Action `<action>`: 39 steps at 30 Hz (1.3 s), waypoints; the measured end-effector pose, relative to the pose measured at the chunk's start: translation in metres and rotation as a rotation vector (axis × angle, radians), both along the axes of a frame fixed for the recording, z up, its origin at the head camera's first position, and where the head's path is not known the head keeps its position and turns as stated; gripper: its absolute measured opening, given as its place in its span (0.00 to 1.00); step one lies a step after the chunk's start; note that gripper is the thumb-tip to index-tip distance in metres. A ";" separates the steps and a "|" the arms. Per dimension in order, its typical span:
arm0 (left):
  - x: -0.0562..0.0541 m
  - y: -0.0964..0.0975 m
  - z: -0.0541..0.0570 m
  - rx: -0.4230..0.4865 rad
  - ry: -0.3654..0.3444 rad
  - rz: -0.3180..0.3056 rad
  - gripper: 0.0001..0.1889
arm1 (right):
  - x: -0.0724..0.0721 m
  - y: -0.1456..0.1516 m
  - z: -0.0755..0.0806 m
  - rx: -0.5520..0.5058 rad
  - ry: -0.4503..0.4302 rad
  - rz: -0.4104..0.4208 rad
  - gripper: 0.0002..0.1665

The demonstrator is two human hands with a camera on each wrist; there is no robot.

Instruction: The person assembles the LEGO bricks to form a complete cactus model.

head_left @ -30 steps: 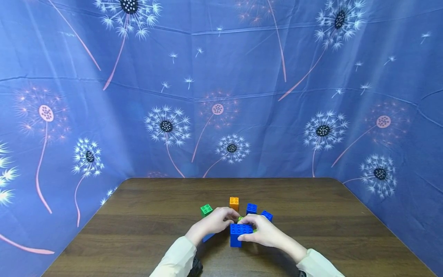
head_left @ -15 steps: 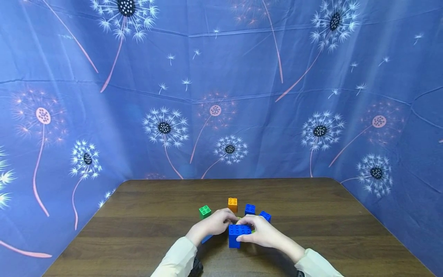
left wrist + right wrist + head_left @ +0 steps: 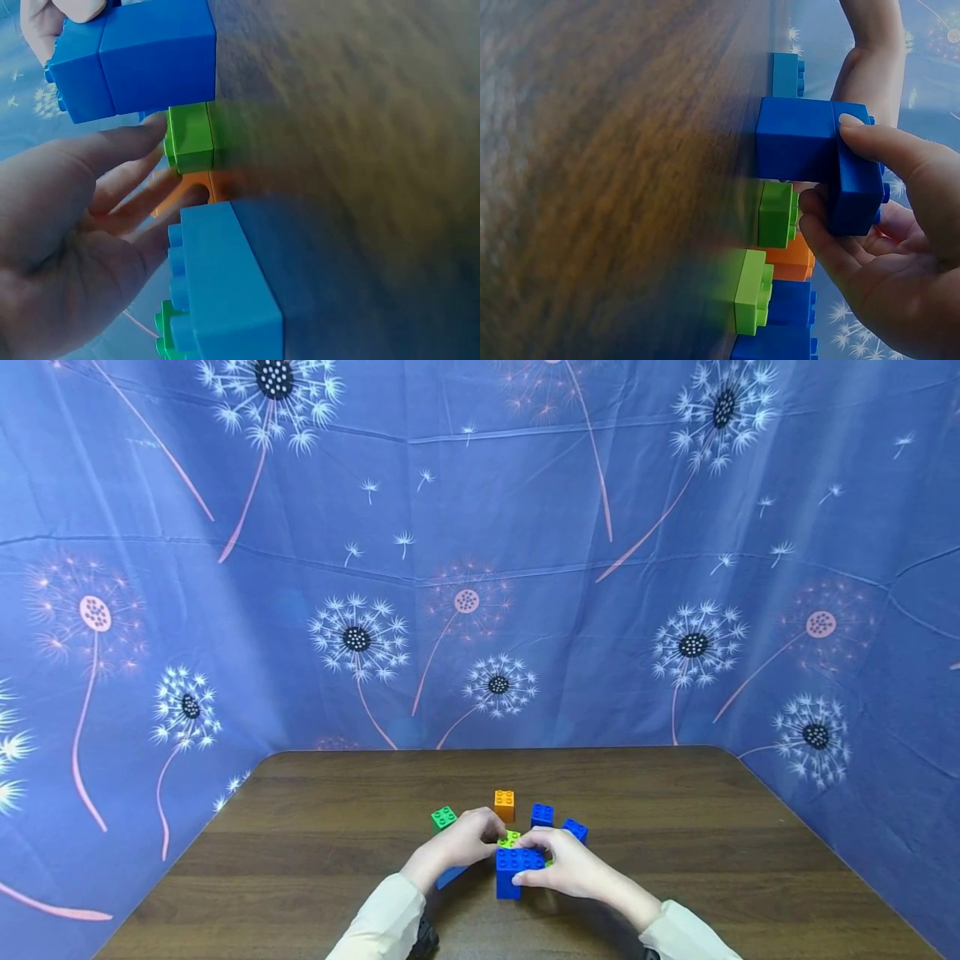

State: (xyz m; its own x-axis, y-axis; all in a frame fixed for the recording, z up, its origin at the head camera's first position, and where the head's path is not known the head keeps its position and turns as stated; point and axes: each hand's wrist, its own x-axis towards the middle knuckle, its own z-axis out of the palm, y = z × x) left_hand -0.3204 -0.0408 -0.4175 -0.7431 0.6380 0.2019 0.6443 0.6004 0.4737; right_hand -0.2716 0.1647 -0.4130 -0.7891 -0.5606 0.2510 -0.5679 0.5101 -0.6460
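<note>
My right hand [image 3: 567, 860] grips a dark blue long brick [image 3: 856, 172] between thumb and fingers. That brick is joined on top of a dark blue block [image 3: 795, 139] standing on the table, and its free end overhangs. Just beyond stands a lime green brick [image 3: 509, 839]. Beside it is my left hand [image 3: 467, 842], fingers loosely spread and holding nothing; in the left wrist view [image 3: 90, 217] its fingertips are close to the lime brick, and I cannot tell whether they touch it. A light blue brick [image 3: 225, 285] stands below the left hand.
Behind the hands stand a green brick [image 3: 443, 817], an orange brick [image 3: 504, 806] and two dark blue bricks, one [image 3: 542, 815] left of the other [image 3: 575, 830]. A second lime brick [image 3: 750, 292] shows in the right wrist view. The wooden table [image 3: 300, 835] meets a blue dandelion curtain [image 3: 570, 635].
The left hand's fingers have drawn back a little to the left, and the lime brick's studs have come into view. The right hand keeps its grip on the dark blue brick.
</note>
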 end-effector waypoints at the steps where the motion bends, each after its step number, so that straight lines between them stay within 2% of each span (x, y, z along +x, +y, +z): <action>1: 0.000 0.000 -0.001 0.009 -0.011 0.008 0.09 | 0.000 0.000 0.000 0.001 0.004 0.001 0.22; 5: 0.000 0.000 -0.001 0.025 -0.059 0.048 0.13 | 0.000 0.000 0.000 -0.001 0.013 0.008 0.21; 10: -0.001 0.000 -0.002 0.016 -0.073 0.081 0.14 | -0.001 -0.001 0.001 0.001 0.003 0.011 0.21; 22: -0.002 0.000 -0.002 0.036 -0.052 0.071 0.11 | 0.000 -0.001 0.004 0.013 -0.019 0.012 0.22; 33: -0.002 0.004 -0.004 0.024 -0.043 0.142 0.11 | -0.002 -0.001 0.002 0.014 -0.035 0.023 0.21; 39: -0.002 0.003 -0.002 -0.013 -0.048 0.131 0.11 | -0.002 0.000 0.002 0.020 -0.031 0.012 0.22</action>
